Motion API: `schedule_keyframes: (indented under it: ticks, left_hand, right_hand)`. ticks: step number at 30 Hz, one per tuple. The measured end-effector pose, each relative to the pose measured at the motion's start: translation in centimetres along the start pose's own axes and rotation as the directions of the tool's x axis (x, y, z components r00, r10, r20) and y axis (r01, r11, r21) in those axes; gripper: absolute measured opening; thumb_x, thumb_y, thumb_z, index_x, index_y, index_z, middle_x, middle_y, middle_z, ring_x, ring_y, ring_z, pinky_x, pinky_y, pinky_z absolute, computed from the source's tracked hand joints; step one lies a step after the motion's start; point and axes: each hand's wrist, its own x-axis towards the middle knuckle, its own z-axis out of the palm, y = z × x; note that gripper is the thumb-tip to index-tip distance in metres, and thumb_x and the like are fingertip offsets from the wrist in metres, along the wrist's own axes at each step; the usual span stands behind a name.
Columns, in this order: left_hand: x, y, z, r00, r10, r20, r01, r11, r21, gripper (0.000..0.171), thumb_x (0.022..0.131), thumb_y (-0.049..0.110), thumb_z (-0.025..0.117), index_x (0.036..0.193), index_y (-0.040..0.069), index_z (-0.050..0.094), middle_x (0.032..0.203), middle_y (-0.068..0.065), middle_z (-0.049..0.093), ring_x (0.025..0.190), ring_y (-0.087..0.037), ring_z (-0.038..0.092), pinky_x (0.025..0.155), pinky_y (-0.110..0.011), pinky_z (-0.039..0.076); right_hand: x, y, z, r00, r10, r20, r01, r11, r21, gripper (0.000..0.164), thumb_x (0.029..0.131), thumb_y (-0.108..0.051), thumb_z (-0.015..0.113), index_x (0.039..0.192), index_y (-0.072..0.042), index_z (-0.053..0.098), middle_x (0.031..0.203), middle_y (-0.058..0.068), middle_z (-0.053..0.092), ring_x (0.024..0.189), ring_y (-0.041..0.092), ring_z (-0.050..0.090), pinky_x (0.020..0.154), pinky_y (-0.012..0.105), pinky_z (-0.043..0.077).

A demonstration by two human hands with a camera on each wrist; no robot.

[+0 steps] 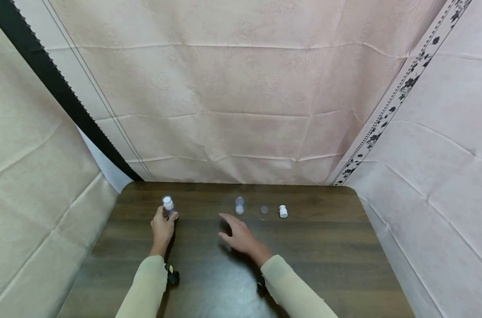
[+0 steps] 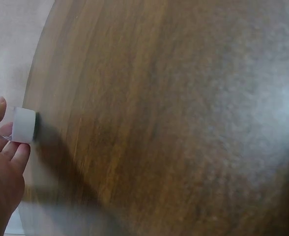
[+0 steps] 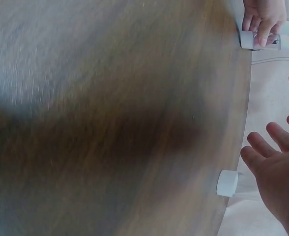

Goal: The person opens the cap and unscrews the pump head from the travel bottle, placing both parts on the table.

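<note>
My left hand (image 1: 163,227) grips a clear bottle (image 1: 171,213) with white parts near the table's far left. In the left wrist view, its white cap (image 2: 24,126) faces the tabletop. The right wrist view also shows my left hand (image 3: 266,14) with thumb and fingers around this bottle (image 3: 272,42). My right hand (image 1: 242,238) hovers above the table, fingers spread and holding nothing. Just beyond it stands another clear bottle (image 1: 239,204) with a white lower end. Farther right are a clear round piece (image 1: 264,210) and a small white bottle (image 1: 283,211).
The brown wooden table (image 1: 209,265) has a rounded far edge. Behind it hangs a pale cloth (image 1: 233,88), with more cloth on the left (image 1: 34,198) and right (image 1: 431,154). A dark band (image 1: 58,84) runs down the left cloth.
</note>
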Motion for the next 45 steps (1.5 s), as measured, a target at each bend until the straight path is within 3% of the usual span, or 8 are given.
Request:
schedule_keyframes:
  ticks: [7, 17, 21, 27, 33, 45]
  left_hand:
    - [-0.8, 0.5, -0.1, 0.999, 0.042, -0.008, -0.042, 0.999, -0.034, 0.042, 0.092, 0.002, 0.075, 0.130, -0.007, 0.060, 0.122, -0.034, 0.068, 0.115, -0.046, 0.068, 0.096, -0.051, 0.055]
    - [-1.8, 2.0, 0.3, 0.989, 0.141, -0.039, -0.142, 0.990, -0.014, 0.042, 0.087, 0.003, 0.082, 0.125, -0.002, 0.066, 0.113, -0.029, 0.073, 0.101, -0.042, 0.071, 0.087, -0.053, 0.056]
    - [-2.2, 2.7, 0.5, 0.982, 0.183, -0.051, -0.184, 0.983, -0.014, 0.040, 0.085, 0.002, 0.083, 0.122, -0.001, 0.068, 0.110, -0.027, 0.074, 0.097, -0.040, 0.072, 0.083, -0.052, 0.055]
    - [-2.8, 3.9, 0.9, 0.969, 0.240, -0.051, -0.241, 0.970, -0.020, 0.041, 0.082, -0.001, 0.084, 0.121, -0.002, 0.068, 0.111, -0.026, 0.074, 0.098, -0.040, 0.072, 0.084, -0.054, 0.057]
    - [-3.5, 5.5, 1.2, 0.954, 0.297, -0.034, -0.298, 0.951, -0.079, 0.039, 0.081, -0.005, 0.084, 0.118, -0.005, 0.069, 0.109, -0.026, 0.073, 0.097, -0.041, 0.073, 0.083, -0.054, 0.059]
    - [-4.6, 8.5, 1.5, 0.923, 0.384, 0.002, -0.382, 0.920, -0.092, 0.038, 0.082, -0.003, 0.083, 0.117, -0.006, 0.068, 0.108, -0.025, 0.071, 0.099, -0.039, 0.071, 0.087, -0.053, 0.059]
  right_hand:
    - [-0.2, 0.2, -1.2, 0.999, -0.022, -0.023, 0.022, 1.000, 0.003, 0.064, 0.103, -0.024, 0.064, 0.160, -0.016, 0.036, 0.164, 0.009, 0.041, 0.150, 0.028, 0.040, 0.119, 0.050, 0.038]
    - [-1.2, 1.3, -2.6, 0.999, -0.021, -0.041, 0.022, 0.999, 0.027, 0.063, 0.104, -0.027, 0.063, 0.160, -0.018, 0.036, 0.164, 0.008, 0.041, 0.151, 0.027, 0.039, 0.118, 0.051, 0.039]
    - [-1.6, 1.7, -2.9, 0.997, -0.039, -0.067, 0.042, 0.999, 0.033, 0.063, 0.103, -0.025, 0.064, 0.160, -0.017, 0.037, 0.163, 0.013, 0.041, 0.150, 0.031, 0.040, 0.117, 0.054, 0.040]
    - [-2.3, 1.7, -3.9, 0.994, -0.052, -0.094, 0.054, 0.998, 0.021, 0.064, 0.102, -0.024, 0.066, 0.159, -0.016, 0.039, 0.162, 0.011, 0.042, 0.150, 0.030, 0.040, 0.118, 0.053, 0.039]
    - [-2.7, 1.7, -5.0, 0.992, -0.062, -0.112, 0.063, 0.998, 0.004, 0.065, 0.102, -0.025, 0.067, 0.159, -0.013, 0.039, 0.161, 0.011, 0.045, 0.146, 0.029, 0.047, 0.115, 0.052, 0.043]
    - [-3.3, 2.2, -6.3, 0.983, -0.058, -0.175, 0.065, 0.997, 0.035, 0.063, 0.100, -0.022, 0.070, 0.156, -0.011, 0.043, 0.154, 0.011, 0.052, 0.138, 0.030, 0.055, 0.109, 0.051, 0.048]
